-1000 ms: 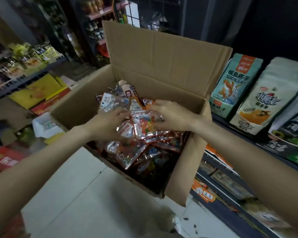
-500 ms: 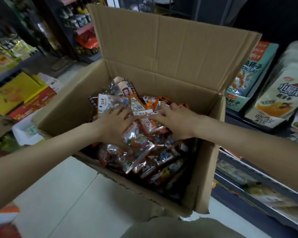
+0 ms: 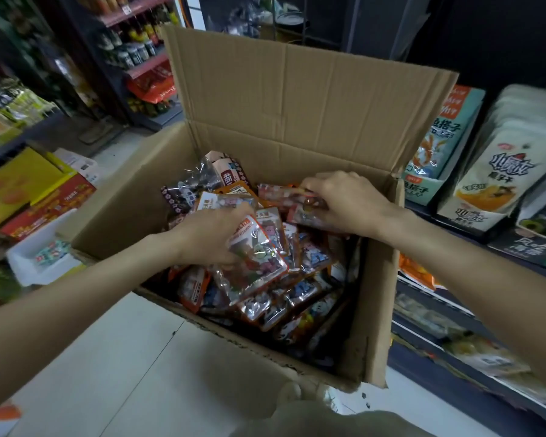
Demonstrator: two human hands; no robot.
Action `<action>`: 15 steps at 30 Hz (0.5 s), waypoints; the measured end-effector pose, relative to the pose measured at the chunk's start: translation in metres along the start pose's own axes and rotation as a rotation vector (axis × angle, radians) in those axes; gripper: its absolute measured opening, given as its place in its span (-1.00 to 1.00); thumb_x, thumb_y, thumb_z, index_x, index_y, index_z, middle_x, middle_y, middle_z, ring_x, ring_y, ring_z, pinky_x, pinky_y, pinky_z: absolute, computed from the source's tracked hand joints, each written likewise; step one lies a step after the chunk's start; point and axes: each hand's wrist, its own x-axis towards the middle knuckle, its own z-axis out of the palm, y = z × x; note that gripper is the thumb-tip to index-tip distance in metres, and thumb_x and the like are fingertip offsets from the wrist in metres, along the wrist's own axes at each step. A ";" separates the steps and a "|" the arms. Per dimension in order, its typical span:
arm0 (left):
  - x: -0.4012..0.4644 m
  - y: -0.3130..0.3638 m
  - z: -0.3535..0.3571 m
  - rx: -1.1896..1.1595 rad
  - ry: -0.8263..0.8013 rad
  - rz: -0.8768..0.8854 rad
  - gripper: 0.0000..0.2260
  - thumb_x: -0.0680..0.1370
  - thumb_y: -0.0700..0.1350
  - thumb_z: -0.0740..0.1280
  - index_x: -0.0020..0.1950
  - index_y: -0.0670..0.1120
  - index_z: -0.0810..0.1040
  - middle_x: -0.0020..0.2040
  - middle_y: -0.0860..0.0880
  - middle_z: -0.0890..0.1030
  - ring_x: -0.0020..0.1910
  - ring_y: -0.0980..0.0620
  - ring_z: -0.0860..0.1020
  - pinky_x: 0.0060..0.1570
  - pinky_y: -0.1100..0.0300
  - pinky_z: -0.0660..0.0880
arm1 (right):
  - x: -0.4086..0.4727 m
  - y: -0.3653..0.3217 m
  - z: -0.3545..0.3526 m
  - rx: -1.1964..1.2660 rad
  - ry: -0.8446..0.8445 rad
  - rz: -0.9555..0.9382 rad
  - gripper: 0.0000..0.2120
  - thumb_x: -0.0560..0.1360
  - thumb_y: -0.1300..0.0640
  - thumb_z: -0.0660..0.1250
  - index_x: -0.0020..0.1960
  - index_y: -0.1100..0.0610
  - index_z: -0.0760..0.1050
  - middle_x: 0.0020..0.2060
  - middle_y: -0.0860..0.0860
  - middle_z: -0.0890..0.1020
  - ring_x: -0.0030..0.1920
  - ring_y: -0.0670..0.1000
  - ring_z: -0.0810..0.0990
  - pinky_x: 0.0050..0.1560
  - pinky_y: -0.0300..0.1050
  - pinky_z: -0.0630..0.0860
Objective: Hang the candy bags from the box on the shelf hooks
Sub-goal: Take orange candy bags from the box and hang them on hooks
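Head view: left hand (image 3: 208, 238) and right hand (image 3: 344, 200) each grip candy bags (image 3: 259, 257) inside box (image 3: 375, 294).

At your 3 o'clock the teal snack bag (image 3: 443, 137) read 鱼搭子 | beside it, the white pouch (image 3: 506, 175) carried large Chinese characters you couldn't make out | print on the candy bags (image 3: 256, 257) in the box was too blurred to read.
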 end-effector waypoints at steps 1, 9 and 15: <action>-0.001 0.001 -0.005 -0.094 0.039 0.006 -0.47 0.37 0.07 0.52 0.09 0.14 0.20 -0.14 0.04 0.53 -0.18 0.01 0.52 -0.23 0.09 0.48 | -0.003 0.000 -0.007 0.057 0.055 0.019 -0.66 0.49 -0.06 0.27 0.17 0.12 0.50 0.03 0.10 0.61 0.07 0.22 0.58 -0.10 -0.02 0.42; -0.008 -0.007 -0.041 -1.227 0.522 -0.186 -0.51 0.21 -0.09 0.63 0.08 -0.07 0.57 -0.05 -0.04 0.69 -0.10 0.01 0.64 0.02 0.07 0.55 | -0.038 -0.003 -0.050 0.783 0.545 0.398 -0.76 0.43 0.11 0.49 0.03 0.09 0.51 -0.14 -0.18 0.65 -0.14 -0.24 0.63 -0.12 -0.29 0.57; -0.001 0.030 -0.052 -1.364 0.534 -0.182 -0.88 0.58 -0.21 0.29 -0.01 -0.03 0.59 -0.19 0.13 0.68 -0.16 0.22 0.61 -0.07 0.35 0.53 | -0.063 -0.014 -0.052 1.044 0.788 0.541 -0.74 0.44 0.10 0.49 0.08 0.14 0.55 -0.09 -0.07 0.71 -0.04 -0.09 0.68 0.06 -0.02 0.61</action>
